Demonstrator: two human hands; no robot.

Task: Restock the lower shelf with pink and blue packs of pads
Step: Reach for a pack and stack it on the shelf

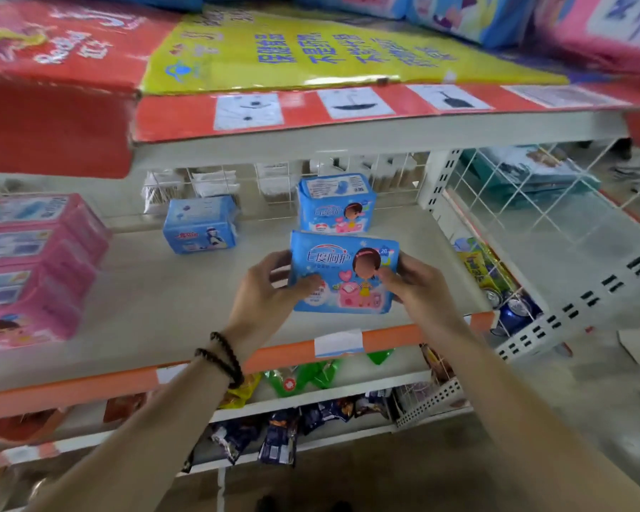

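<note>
A: While both hands hold the blue pack [344, 271] above the shelf [170, 290], which way does it lie from the place where it must go?

B: The place is behind it, I think. A standing blue pack [336, 203] is just behind the held one, deeper on the shelf, and a smaller blue pack [200, 225] stands further to the left. So the move would be forward and a little down.

A: How is the grip?

B: The left hand [265, 290] pinches the left edge, thumb on the front face. The right hand [416, 284] grips the right edge in the same way. Both are closed on the pack. Its long axis runs left to right, and the printed face looks toward the camera. Both hands are equally near, one on each side.

A: And the surface?

B: It is a flat pale board with an orange front strip [385, 336]. Between the two standing blue packs and the stack of pink packs [34, 267] on the left there is bare board. The upper shelf [311, 142] hangs over, so the room above seems limited; I would judge a low, level push is safer than a lift.
</note>
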